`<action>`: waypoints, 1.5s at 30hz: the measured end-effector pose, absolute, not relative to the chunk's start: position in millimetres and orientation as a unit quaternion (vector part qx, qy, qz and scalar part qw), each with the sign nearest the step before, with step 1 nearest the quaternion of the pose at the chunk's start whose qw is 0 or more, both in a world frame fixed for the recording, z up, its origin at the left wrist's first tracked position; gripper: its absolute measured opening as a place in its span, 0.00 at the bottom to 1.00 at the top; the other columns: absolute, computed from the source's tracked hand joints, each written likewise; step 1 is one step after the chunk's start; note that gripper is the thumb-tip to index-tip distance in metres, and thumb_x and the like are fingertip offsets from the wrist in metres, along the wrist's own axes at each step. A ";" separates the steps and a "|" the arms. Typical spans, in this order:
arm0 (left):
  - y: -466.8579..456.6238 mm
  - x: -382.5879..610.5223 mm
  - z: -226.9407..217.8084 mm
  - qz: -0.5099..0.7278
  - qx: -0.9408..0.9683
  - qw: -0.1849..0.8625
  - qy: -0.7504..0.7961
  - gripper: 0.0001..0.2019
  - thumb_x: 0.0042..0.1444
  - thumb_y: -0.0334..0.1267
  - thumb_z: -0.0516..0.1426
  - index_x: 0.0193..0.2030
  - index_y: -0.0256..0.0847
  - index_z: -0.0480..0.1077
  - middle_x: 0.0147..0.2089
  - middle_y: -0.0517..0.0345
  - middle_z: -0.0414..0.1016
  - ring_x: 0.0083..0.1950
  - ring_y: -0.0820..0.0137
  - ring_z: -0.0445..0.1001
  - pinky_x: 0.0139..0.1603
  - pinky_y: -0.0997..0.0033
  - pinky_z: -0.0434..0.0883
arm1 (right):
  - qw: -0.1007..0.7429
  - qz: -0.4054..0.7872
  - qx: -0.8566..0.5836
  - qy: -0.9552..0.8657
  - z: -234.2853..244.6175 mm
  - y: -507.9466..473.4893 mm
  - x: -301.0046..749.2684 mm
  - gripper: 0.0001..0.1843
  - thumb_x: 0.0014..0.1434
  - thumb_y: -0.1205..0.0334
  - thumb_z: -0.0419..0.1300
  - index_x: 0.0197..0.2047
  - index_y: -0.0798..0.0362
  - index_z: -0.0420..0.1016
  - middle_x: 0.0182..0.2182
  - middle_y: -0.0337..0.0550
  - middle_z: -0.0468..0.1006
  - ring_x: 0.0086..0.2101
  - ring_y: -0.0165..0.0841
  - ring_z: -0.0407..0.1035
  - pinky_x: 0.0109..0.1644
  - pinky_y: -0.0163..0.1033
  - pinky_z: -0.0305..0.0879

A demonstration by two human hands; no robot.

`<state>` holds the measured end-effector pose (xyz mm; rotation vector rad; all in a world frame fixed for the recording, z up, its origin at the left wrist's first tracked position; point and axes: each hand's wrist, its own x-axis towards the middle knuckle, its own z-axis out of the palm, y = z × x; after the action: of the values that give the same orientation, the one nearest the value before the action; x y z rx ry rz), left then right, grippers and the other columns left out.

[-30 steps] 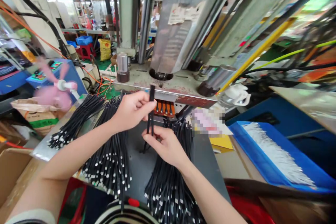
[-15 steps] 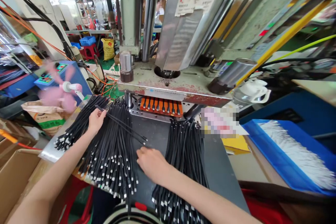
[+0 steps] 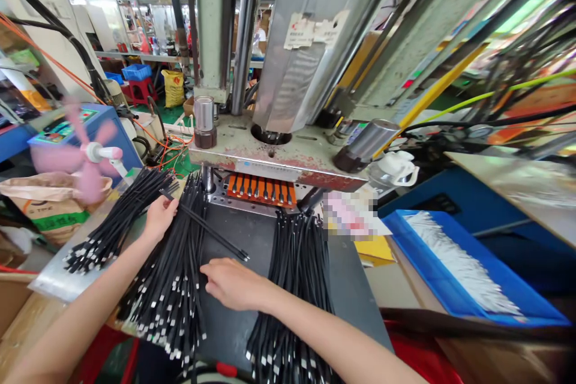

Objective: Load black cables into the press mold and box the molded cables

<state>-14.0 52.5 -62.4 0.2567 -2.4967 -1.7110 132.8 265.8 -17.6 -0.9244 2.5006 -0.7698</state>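
While the left hand (image 3: 161,217) pinches some black cables (image 3: 216,233) near one end, its grip closed on them, their other ends slant over the middle pile (image 3: 175,279) to the desk (image 3: 353,288). The right hand (image 3: 236,284) is just beside that pile, fingers curled; from here I can't tell whether its grip has anything in it. Another pile (image 3: 299,264) lies partly under the right forearm. Over on the left, a paper bag (image 3: 54,207) reads "TPE" above a green band. The label (image 3: 315,30) on the press (image 3: 292,78) is too small to read.
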 end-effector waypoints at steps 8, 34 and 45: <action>48.7 -26.6 -46.0 -0.628 0.114 -0.025 -0.770 0.15 0.47 0.45 0.61 0.27 0.37 0.61 0.19 0.65 0.65 0.17 0.76 0.67 0.18 0.78 0.63 | -0.021 -0.346 -0.193 0.918 -2.5 306.0 45.7 0.14 0.59 0.70 0.55 0.45 0.57 0.78 0.41 0.48 0.80 0.42 0.35 0.73 0.50 0.39 0.65; 37.0 3.7 -54.0 -0.699 -0.037 0.047 -0.713 0.12 0.51 0.43 0.62 0.31 0.40 0.64 0.18 0.69 0.58 0.18 0.80 0.54 0.18 0.80 0.50 | -0.262 -0.468 0.279 0.797 -120.5 480.2 137.5 0.24 0.53 0.47 0.57 0.40 0.60 0.79 0.21 0.42 0.75 0.24 0.34 0.66 0.32 0.40 0.63; 84.2 -10.7 -15.8 -0.581 -0.200 -0.137 -0.777 0.15 0.52 0.48 0.61 0.41 0.40 0.72 0.26 0.60 0.71 0.26 0.72 0.69 0.26 0.75 0.66 | -0.246 -0.397 0.119 0.876 -66.1 455.7 120.8 0.19 0.60 0.51 0.54 0.41 0.56 0.78 0.25 0.42 0.78 0.24 0.32 0.67 0.31 0.37 0.63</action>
<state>-10.7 84.2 -15.8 -0.6883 -2.6808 -2.0044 120.8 455.7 -66.1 0.4467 3.2896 -1.4883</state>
